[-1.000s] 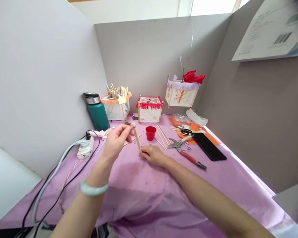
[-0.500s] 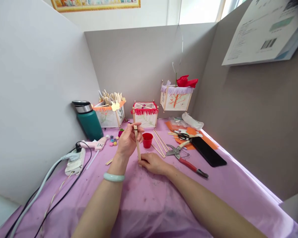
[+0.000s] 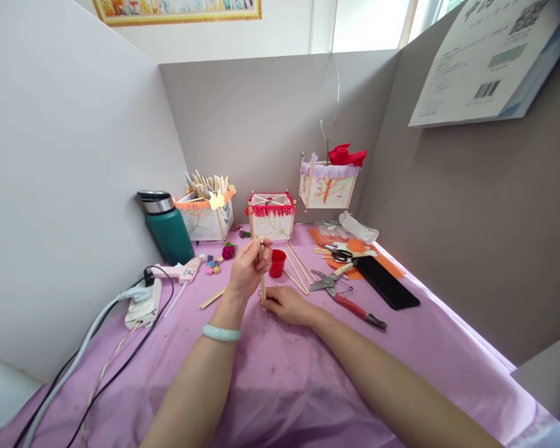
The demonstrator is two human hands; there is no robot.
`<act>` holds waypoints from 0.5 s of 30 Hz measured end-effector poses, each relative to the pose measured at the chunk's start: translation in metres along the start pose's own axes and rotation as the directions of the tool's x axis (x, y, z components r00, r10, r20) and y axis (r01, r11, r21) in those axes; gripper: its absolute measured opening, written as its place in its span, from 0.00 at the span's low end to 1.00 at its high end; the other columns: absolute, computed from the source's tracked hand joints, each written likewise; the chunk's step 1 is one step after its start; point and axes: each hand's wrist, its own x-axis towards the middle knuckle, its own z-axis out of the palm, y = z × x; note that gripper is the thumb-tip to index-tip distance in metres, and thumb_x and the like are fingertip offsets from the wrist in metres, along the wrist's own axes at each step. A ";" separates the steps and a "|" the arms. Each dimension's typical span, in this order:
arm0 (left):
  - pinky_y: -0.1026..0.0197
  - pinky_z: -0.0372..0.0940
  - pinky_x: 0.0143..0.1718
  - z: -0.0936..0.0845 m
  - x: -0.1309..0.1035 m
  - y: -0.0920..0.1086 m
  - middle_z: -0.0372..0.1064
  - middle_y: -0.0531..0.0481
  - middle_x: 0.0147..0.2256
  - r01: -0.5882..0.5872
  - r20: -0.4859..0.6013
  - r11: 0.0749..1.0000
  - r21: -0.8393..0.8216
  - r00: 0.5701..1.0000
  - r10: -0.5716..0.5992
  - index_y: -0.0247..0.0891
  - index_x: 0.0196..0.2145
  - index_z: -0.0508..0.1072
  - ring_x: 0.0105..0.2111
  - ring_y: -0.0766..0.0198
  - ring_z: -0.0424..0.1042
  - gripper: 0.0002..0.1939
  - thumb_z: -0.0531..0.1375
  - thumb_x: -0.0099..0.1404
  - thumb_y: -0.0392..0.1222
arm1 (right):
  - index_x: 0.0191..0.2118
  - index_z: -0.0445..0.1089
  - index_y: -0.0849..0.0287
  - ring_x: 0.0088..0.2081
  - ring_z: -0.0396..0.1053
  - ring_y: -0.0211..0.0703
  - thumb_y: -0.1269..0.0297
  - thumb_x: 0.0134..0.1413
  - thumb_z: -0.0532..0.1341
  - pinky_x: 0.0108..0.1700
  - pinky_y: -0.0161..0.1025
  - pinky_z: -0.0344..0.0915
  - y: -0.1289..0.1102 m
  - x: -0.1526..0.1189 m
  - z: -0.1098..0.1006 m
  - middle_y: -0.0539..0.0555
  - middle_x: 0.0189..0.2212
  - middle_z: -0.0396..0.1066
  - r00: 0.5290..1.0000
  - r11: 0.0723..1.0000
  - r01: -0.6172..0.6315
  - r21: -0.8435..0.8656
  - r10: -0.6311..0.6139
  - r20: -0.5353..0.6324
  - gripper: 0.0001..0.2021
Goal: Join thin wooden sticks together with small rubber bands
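Bundle of slim pale-wood sticks [image 3: 263, 287], L hand [image 3: 246, 267] clasping top, R hand [image 3: 287, 305] pinching base; prob. aligning step, next needs steady hold.

my left hand [image 3: 248, 269] around the upper part of near-upright wooden sticks [image 3: 263, 288], my right hand [image 3: 285, 305] pinching their lower end, red cup [image 3: 277, 264] just beyond, pruning shears [image 3: 351, 306] to the right, purple cloth [image 3: 284, 373] beneath

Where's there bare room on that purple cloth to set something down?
Bare cloth lies left of the bangle, below the loose wooden stick, and between the pruning shears and right forearm. It's crowded around the scissors and phone.
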 end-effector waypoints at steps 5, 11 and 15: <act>0.69 0.47 0.17 0.003 -0.004 0.002 0.61 0.53 0.24 -0.034 -0.034 0.999 0.005 0.999 0.034 0.32 0.43 0.71 0.16 0.76 0.50 0.15 0.57 0.60 0.42 | 0.30 0.69 0.61 0.26 0.62 0.35 0.66 0.57 0.56 0.29 0.32 0.51 0.001 0.000 0.000 0.51 0.25 0.70 1.000 1.000 0.012 -0.008 -0.012 -0.010 0.07; 0.69 0.45 0.17 0.006 -0.005 0.000 0.57 0.56 0.22 -0.063 -0.102 0.995 0.072 0.992 0.070 0.34 0.43 0.71 0.16 0.76 0.48 0.14 0.57 0.58 0.38 | 0.30 0.69 0.62 0.26 0.63 0.35 0.67 0.57 0.56 0.29 0.32 0.52 -0.001 0.001 -0.001 0.52 0.26 0.71 1.000 1.000 0.017 -0.004 -0.017 0.002 0.08; 0.70 0.42 0.16 0.006 -0.004 -0.003 0.54 0.58 0.19 -0.102 -0.111 0.989 0.103 0.987 0.113 0.33 0.42 0.72 0.15 0.77 0.44 0.13 0.56 0.60 0.40 | 0.31 0.69 0.62 0.27 0.63 0.36 0.66 0.57 0.56 0.29 0.32 0.52 -0.001 0.000 -0.001 0.52 0.26 0.71 1.000 1.000 0.015 -0.021 -0.015 0.002 0.08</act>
